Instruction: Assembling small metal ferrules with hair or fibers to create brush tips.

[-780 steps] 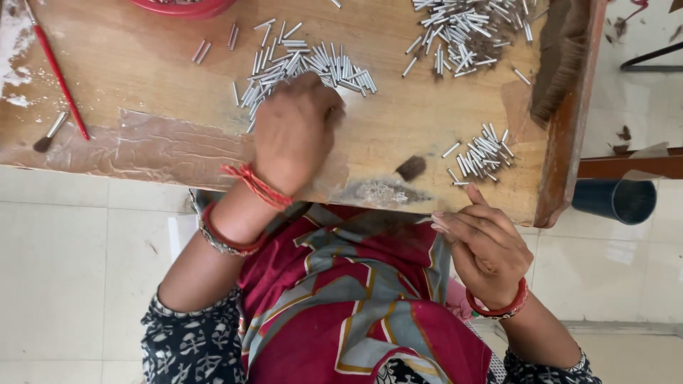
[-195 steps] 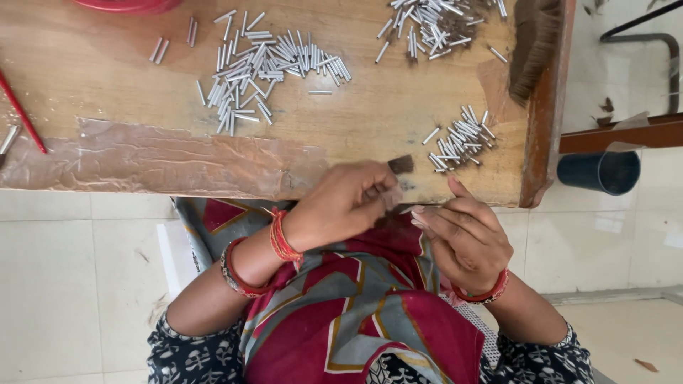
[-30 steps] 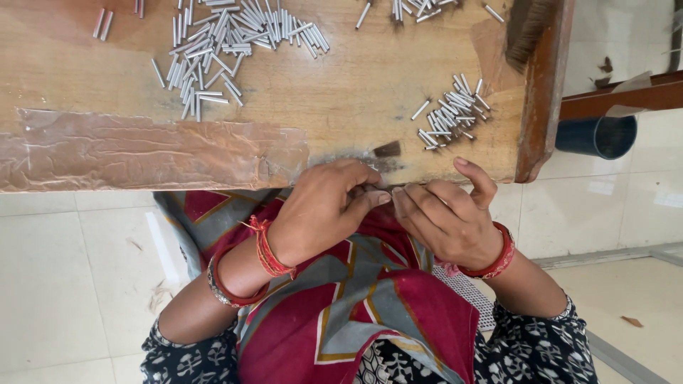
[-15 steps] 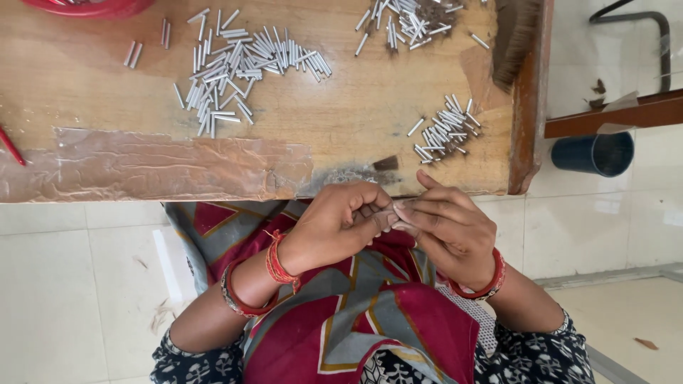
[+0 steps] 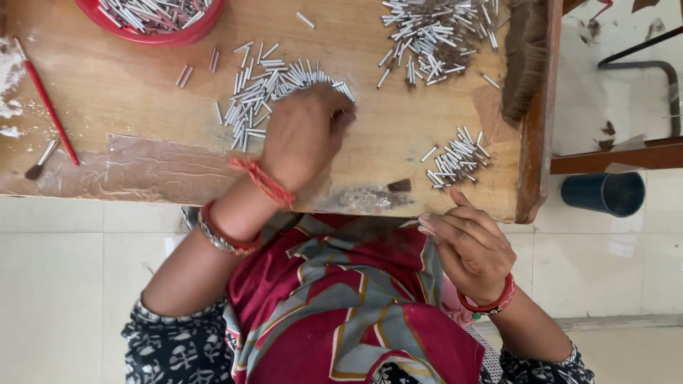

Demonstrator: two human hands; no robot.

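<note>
The left hand (image 5: 306, 135) lies curled over the loose pile of small metal tubes (image 5: 267, 89) on the wooden surface (image 5: 128, 85), grip hidden, the right hand (image 5: 469, 245) waits half-open and apparently empty, and large heaps remain beside one small sorted bunch (image 5: 455, 156).

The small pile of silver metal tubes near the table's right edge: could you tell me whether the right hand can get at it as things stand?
Probably yes. The right hand hovers just below the small pile of silver metal tubes, and nothing lies between them on the wooden table.
</note>
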